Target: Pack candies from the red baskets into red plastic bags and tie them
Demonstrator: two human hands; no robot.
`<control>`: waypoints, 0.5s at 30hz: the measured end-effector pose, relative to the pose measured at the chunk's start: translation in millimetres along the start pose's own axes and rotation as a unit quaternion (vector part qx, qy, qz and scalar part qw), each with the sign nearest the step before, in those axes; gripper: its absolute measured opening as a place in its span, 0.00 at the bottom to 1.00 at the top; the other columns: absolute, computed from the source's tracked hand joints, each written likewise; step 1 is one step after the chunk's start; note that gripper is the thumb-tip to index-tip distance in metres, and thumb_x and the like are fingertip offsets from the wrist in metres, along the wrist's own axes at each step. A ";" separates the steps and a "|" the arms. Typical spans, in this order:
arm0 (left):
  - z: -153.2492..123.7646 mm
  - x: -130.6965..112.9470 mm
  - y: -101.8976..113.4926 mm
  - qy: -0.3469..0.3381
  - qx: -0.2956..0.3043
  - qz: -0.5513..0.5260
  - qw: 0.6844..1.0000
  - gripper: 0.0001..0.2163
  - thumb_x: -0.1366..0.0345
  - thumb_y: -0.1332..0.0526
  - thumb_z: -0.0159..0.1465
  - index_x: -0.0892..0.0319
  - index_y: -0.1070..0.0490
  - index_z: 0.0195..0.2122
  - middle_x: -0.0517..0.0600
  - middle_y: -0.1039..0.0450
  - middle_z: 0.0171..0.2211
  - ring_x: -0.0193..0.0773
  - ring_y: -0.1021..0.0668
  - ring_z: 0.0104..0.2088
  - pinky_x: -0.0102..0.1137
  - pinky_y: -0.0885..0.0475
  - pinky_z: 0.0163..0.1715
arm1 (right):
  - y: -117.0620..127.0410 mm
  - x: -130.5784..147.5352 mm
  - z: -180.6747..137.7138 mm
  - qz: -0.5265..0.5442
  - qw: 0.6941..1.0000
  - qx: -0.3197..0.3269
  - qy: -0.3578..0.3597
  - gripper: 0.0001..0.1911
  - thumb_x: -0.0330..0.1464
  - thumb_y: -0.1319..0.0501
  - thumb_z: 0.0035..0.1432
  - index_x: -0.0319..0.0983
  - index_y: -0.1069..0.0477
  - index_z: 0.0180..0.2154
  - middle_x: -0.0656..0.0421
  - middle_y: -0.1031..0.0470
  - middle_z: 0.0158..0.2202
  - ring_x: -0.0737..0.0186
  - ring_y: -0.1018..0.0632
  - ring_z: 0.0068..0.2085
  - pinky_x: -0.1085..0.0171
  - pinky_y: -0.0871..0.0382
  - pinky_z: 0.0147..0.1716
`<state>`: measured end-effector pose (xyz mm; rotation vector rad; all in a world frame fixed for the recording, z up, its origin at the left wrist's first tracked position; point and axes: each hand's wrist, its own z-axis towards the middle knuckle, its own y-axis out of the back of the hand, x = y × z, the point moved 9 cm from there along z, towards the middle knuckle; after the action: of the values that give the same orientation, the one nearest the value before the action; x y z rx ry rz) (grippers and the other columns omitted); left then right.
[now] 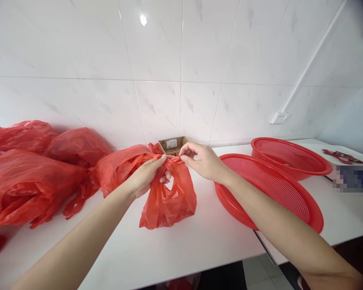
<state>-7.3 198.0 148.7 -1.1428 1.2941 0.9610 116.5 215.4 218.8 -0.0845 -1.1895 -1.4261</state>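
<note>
A red plastic bag (172,199) hangs over the white table between my two hands, its handle loops spread below the gathered top. My left hand (149,173) is closed on the bunched plastic, thumb on top and fingertips curled beneath. My right hand (201,159) pinches a twisted end of the same bag between thumb and forefinger. Just left of my left hand lies another crumpled red bag (121,161); where the two bags separate is hard to make out.
Several filled red bags (33,185) are heaped at left. Behind my hands sits a small cardboard box (172,144) against the tiled wall. Two red mesh baskets (316,213) stand at right, with red-handled tools (343,156) beyond. A wall socket (280,117) is above.
</note>
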 end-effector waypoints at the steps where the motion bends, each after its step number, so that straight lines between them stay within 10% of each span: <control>1: -0.1 -0.2 0.7 -0.002 0.003 -0.007 1.000 0.15 0.50 0.46 0.66 0.56 0.30 0.39 0.45 0.32 0.24 0.29 0.35 0.21 0.30 0.31 0.32 | 1.4 10.7 -5.3 -0.004 1.000 -0.018 0.018 0.03 0.31 0.43 0.60 0.41 0.31 0.35 0.60 0.24 0.35 0.64 0.25 0.38 0.62 0.31 0.41; 7: -5.7 -9.7 1.0 -0.032 0.031 0.058 0.997 0.11 0.55 0.38 0.61 0.58 0.28 0.32 0.47 0.32 0.28 0.32 0.30 0.27 0.29 0.32 0.32 | -16.0 44.3 -24.3 0.011 0.990 0.003 0.142 0.03 0.29 0.42 0.61 0.42 0.31 0.36 0.61 0.23 0.37 0.63 0.25 0.40 0.59 0.34 0.49; 12: -14.1 -14.1 -9.0 -0.077 0.033 0.231 0.969 0.01 0.67 0.36 0.58 0.57 0.27 0.32 0.47 0.28 0.30 0.36 0.27 0.32 0.31 0.32 0.33 | -28.3 -15.4 -7.9 0.164 0.986 0.007 0.001 0.14 0.38 0.49 0.67 0.44 0.34 0.52 0.56 0.27 0.50 0.62 0.27 0.52 0.59 0.34 0.53; 15: -20.9 -24.2 -10.6 -0.162 -0.031 0.389 0.906 0.07 0.75 0.43 0.57 0.56 0.29 0.29 0.46 0.29 0.28 0.36 0.28 0.29 0.31 0.33 0.30 | -49.2 -35.5 -9.9 0.205 0.974 0.070 -0.063 0.17 0.40 0.52 0.69 0.46 0.36 0.55 0.58 0.26 0.44 0.64 0.23 0.41 0.60 0.30 0.47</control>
<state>-3.1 177.4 175.1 -0.4413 1.4616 1.7024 94.1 221.5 161.9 -0.3092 -1.2857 -0.9830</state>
